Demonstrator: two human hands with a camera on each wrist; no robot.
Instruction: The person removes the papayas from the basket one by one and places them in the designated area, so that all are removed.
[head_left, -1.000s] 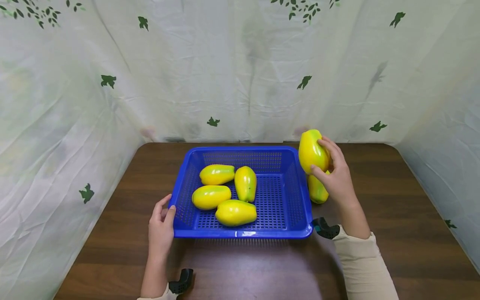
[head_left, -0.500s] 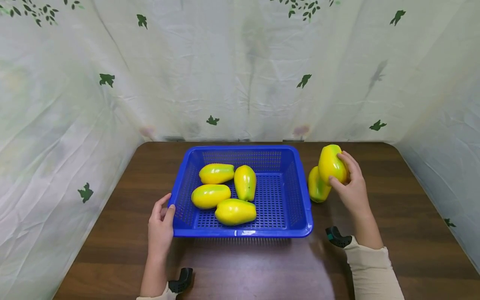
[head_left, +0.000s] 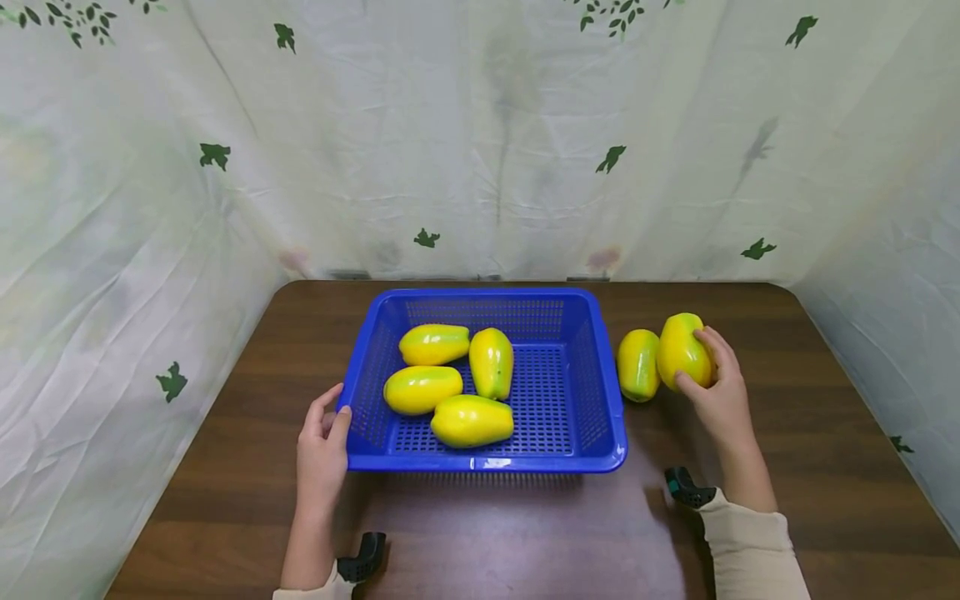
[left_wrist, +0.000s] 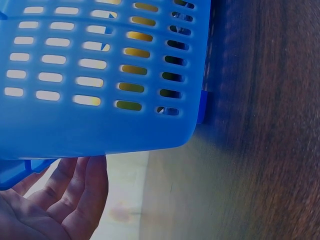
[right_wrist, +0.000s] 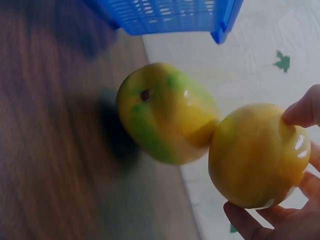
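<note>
My right hand (head_left: 718,398) grips a yellow-green papaya (head_left: 683,350) at its right side, thumb in front and fingers over the far side. Another papaya (head_left: 638,365) lies just left of it on the table; in the right wrist view the held papaya (right_wrist: 257,155) and the lying one (right_wrist: 167,112) appear to touch. A blue perforated plastic basket (head_left: 487,464) stands in the middle, with several papayas (head_left: 471,422) in its left and centre part. At its left edge my left hand (head_left: 322,458) holds the rim, thumb on top. The left wrist view shows the fingers (left_wrist: 95,190) under the rim, against the basket's outer wall (left_wrist: 100,130).
The brown wooden table (head_left: 495,550) carries everything. Behind and on both sides hangs a pale curtain (head_left: 495,150) with green leaf prints. Black wrist devices (head_left: 687,490) sit at both sleeves. Inside the basket, the right part shows bare mesh.
My right hand has carried its papaya right and down, from above the basket's right rim to beside the lying papaya. The left hand and basket have stayed in place.
</note>
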